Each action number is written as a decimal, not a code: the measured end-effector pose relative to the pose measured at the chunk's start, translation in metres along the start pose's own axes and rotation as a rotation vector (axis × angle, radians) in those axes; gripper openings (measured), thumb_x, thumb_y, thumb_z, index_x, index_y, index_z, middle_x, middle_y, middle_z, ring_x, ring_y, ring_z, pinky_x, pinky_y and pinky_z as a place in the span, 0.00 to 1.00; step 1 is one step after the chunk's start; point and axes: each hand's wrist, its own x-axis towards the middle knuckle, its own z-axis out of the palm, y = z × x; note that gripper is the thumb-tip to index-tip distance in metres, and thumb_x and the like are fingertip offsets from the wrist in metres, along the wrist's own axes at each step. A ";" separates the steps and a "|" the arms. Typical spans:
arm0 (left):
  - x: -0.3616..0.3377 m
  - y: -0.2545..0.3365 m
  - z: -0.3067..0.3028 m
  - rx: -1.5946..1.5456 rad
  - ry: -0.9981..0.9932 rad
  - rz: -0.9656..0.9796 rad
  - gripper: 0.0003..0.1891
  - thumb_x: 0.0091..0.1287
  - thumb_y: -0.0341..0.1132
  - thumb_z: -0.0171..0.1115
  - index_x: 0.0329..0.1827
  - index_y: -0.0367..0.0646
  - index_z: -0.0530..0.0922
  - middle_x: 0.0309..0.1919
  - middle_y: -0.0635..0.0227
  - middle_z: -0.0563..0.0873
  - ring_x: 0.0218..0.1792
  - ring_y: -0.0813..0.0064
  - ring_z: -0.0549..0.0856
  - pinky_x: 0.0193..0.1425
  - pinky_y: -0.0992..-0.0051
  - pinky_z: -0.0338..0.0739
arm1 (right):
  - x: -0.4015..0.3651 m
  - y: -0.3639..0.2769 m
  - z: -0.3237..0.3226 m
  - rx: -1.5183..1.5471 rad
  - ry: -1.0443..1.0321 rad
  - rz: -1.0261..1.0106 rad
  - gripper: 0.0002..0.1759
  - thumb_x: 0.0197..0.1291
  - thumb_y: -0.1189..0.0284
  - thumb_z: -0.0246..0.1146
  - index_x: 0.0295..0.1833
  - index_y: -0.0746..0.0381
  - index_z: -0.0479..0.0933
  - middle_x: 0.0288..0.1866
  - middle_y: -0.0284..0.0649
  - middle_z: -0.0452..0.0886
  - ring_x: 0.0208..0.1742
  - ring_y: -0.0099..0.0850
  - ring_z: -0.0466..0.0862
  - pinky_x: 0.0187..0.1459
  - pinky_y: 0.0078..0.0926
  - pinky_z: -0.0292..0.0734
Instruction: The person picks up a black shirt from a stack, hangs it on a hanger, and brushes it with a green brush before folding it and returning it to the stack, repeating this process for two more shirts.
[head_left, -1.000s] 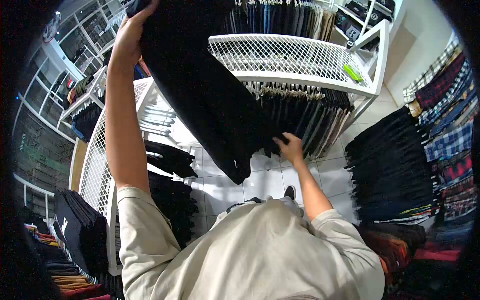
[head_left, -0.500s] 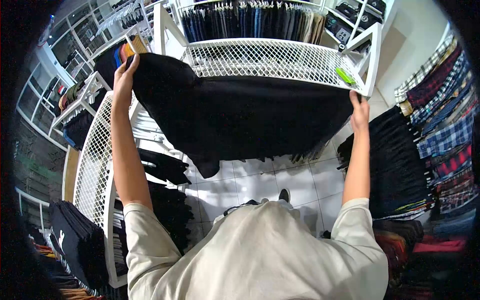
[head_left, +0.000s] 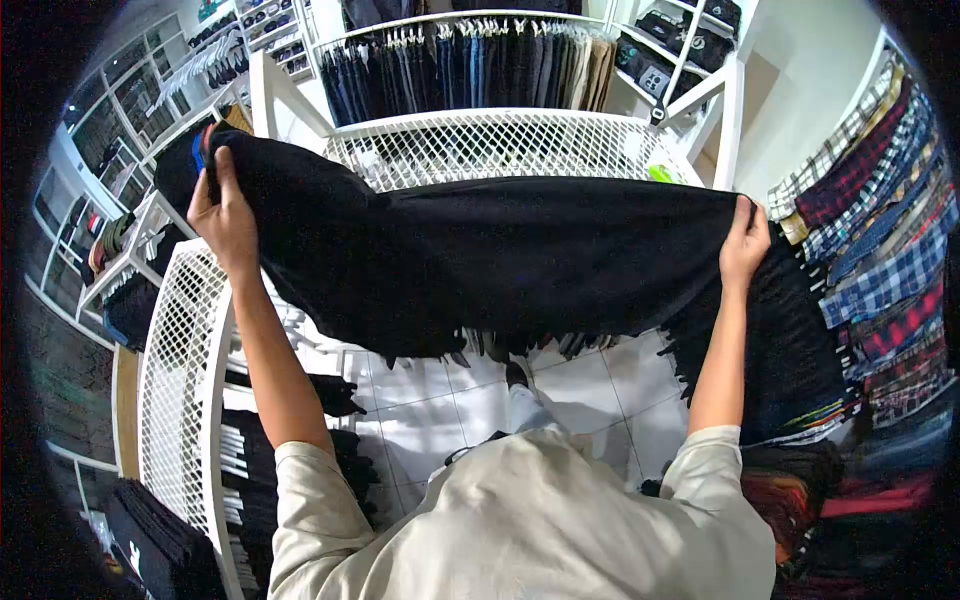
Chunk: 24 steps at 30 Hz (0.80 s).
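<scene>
A large black garment [head_left: 530,260] hangs stretched sideways in front of me, held up by both hands. At its upper left end, my left hand [head_left: 226,222] is closed on the cloth, thumb on the near side. My right hand [head_left: 745,243] pinches the upper right corner. The top edge runs nearly straight towards the right, while the cloth sags below it over the tiled floor. Behind the garment stands a white mesh-topped rack [head_left: 500,130], partly covered by it, with a bright green item [head_left: 662,174] on the mesh.
Another white mesh shelf [head_left: 180,340] runs along my left, with dark clothes hanging beneath it. Plaid shirts [head_left: 870,295] hang on my right beside black garments. Jeans and trousers [head_left: 470,70] line the far rail. White tiles [head_left: 590,400] cover the floor.
Both hands have come lower, the left one turning more upright. The garment spreads wider, and its lower left flap no longer dangles separately. My view has shifted, and a foot shows further forward.
</scene>
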 end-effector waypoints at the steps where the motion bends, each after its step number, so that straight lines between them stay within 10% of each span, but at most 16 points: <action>1: 0.007 0.001 0.010 0.078 0.037 0.055 0.19 0.77 0.43 0.65 0.52 0.32 0.88 0.38 0.70 0.91 0.36 0.83 0.82 0.44 0.80 0.77 | 0.003 0.002 0.008 -0.021 0.081 -0.051 0.15 0.78 0.66 0.60 0.49 0.70 0.80 0.39 0.36 0.82 0.41 0.22 0.76 0.47 0.22 0.74; 4: 0.035 0.012 0.048 0.373 0.167 0.188 0.15 0.75 0.44 0.68 0.46 0.38 0.90 0.24 0.70 0.85 0.29 0.84 0.77 0.35 0.77 0.73 | 0.028 0.002 0.029 -0.104 0.023 -0.028 0.19 0.80 0.63 0.57 0.51 0.71 0.79 0.40 0.40 0.83 0.42 0.24 0.77 0.49 0.25 0.74; 10: 0.159 -0.036 0.162 0.630 0.050 0.249 0.25 0.74 0.59 0.62 0.55 0.46 0.89 0.43 0.55 0.92 0.46 0.60 0.92 0.53 0.65 0.82 | 0.148 0.053 0.116 -0.123 -0.161 0.042 0.21 0.76 0.59 0.62 0.48 0.70 0.81 0.34 0.39 0.83 0.37 0.25 0.74 0.46 0.27 0.73; 16: 0.259 -0.206 0.301 0.798 -0.206 0.175 0.32 0.72 0.65 0.56 0.49 0.41 0.88 0.42 0.41 0.88 0.49 0.41 0.88 0.55 0.52 0.80 | 0.258 0.170 0.264 -0.116 -0.530 0.330 0.27 0.70 0.51 0.66 0.53 0.67 0.85 0.42 0.40 0.89 0.43 0.27 0.83 0.51 0.30 0.76; 21: 0.164 -0.315 0.346 0.522 -0.394 0.002 0.27 0.74 0.55 0.61 0.53 0.35 0.86 0.42 0.44 0.90 0.47 0.58 0.91 0.55 0.61 0.80 | 0.208 0.300 0.341 -0.281 -0.641 0.312 0.27 0.71 0.52 0.65 0.48 0.70 0.83 0.37 0.43 0.88 0.39 0.31 0.83 0.47 0.36 0.78; 24: 0.105 -0.352 0.336 0.421 -0.549 -0.271 0.26 0.74 0.53 0.64 0.45 0.31 0.85 0.31 0.63 0.88 0.37 0.78 0.82 0.46 0.70 0.76 | 0.159 0.329 0.342 -0.166 -0.854 0.441 0.18 0.71 0.61 0.68 0.48 0.68 0.83 0.34 0.39 0.87 0.36 0.26 0.82 0.41 0.31 0.77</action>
